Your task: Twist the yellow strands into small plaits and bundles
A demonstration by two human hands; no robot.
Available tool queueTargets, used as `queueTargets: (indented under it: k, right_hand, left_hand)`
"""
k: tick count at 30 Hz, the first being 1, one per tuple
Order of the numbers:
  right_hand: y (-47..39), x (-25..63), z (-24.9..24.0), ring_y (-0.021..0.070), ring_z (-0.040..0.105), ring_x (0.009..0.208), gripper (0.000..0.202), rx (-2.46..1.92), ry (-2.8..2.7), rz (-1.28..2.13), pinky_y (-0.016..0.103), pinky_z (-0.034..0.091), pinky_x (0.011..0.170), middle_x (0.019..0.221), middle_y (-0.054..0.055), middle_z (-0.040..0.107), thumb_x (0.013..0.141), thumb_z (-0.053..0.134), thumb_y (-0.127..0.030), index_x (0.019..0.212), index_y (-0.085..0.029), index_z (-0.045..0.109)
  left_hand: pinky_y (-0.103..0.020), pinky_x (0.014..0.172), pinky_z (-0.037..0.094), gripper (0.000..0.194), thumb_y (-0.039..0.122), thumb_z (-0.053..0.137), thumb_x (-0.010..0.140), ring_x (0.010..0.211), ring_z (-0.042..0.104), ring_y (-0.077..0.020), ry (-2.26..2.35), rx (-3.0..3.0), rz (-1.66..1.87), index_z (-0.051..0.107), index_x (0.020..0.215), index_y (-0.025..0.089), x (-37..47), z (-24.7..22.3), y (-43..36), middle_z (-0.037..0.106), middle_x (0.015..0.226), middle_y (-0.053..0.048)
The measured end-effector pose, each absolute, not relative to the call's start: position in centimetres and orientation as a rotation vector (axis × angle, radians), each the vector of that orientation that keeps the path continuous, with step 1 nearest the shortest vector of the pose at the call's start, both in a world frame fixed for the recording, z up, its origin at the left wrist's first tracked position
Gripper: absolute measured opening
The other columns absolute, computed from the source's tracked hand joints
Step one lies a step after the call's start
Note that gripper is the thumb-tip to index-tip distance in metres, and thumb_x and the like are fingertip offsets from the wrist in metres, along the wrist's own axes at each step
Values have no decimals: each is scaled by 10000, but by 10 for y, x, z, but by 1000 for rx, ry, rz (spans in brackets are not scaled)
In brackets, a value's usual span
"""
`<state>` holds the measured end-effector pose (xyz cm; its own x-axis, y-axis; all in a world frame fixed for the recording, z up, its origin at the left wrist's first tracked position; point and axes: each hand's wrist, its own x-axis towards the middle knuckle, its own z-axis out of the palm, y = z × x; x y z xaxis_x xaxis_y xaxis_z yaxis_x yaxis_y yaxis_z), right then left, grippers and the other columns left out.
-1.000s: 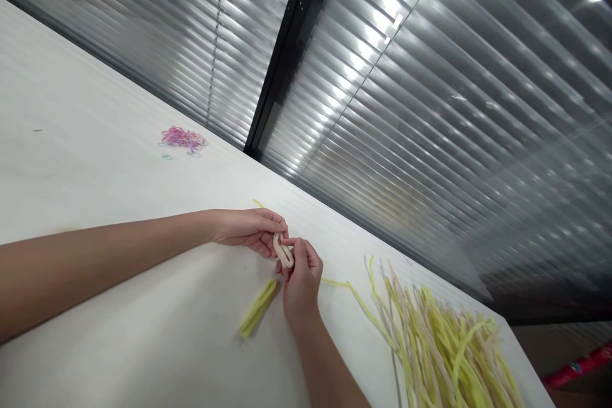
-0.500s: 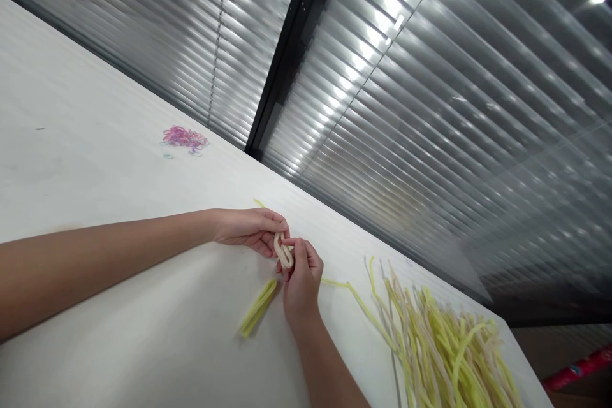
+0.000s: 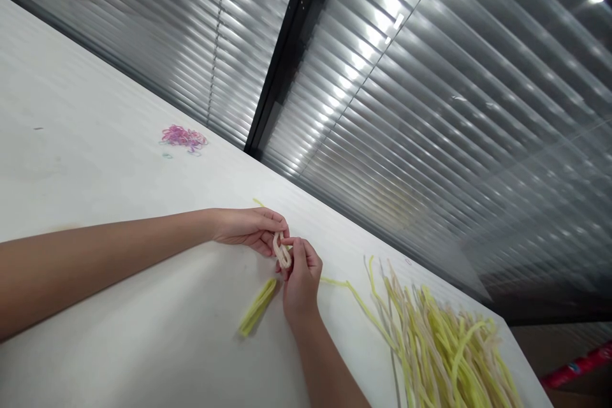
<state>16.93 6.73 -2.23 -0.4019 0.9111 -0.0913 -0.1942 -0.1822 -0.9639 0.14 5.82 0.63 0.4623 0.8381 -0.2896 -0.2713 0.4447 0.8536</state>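
- Nearest on the right, a pile of long cords, yellow and cream mixed, spreads over the white table; one yellow strand trails out from it towards the hands.
- To the left of that, and just on the near side of the hands, lies a short yellow bundle, apparently folded cord. It slants from near left to far right, its far end just beside the right hand, the nearer of the two.
- The right hand comes in from the near edge, thumb and fingers pinching the near end of a cream loop; where the lower fingertips sit behind it I cannot tell.
- That cream loop is held between the two hands, its long axis running near to far with a slight lean to the left at the far end, a narrow gap showing down its middle (small work, this). Both hands touch it, so neither is nearer.
- The left hand reaches across from the left, thumb and forefinger pressed on the loop's far end, other fingers curled beneath.
- Farther off to the left sits a heap of pink and purple bands, well apart from the hands.
- Beyond the table's far edge stand slatted blinds.
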Motion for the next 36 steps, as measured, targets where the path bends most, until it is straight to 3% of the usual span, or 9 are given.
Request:
queueTargets:
  k: [36]
  right_hand:
    - [67, 169, -17, 55, 323, 438, 326, -918, -1369, 1663, 192, 351, 446, 505, -66, 403, 827, 506, -457, 743, -157, 603]
  left_hand:
    - [-278, 769, 471, 247, 391, 590, 800, 783, 623, -158, 834, 820, 794, 597, 819, 145, 3, 8, 59, 648, 804, -47]
